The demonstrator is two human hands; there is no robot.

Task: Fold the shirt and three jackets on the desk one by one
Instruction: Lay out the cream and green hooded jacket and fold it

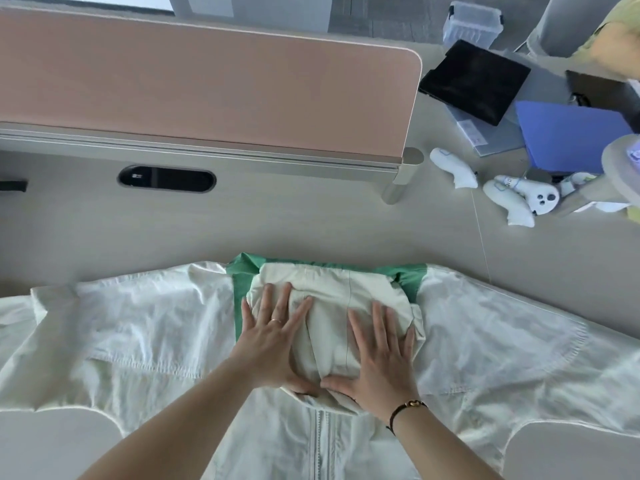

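Observation:
A white jacket (145,327) lies spread face up on the desk (277,220), sleeves out to both sides and its zipper (320,441) running toward me. Its cream hood (329,299), with green lining (239,278) showing at the collar, is folded down over the chest. My left hand (273,337) lies flat on the hood's left half, fingers spread and straight. My right hand (377,355) presses flat on the right half. The thumbs nearly meet at the hood's lower edge. A folded black garment (474,81) lies at the far right.
A pink divider panel (207,88) stands along the back of the desk, with a cable slot (166,180) below it. At the right lie white controllers (516,199), a blue folder (568,136) and a clear plastic box (472,24). Another person's yellow sleeve (616,39) shows top right.

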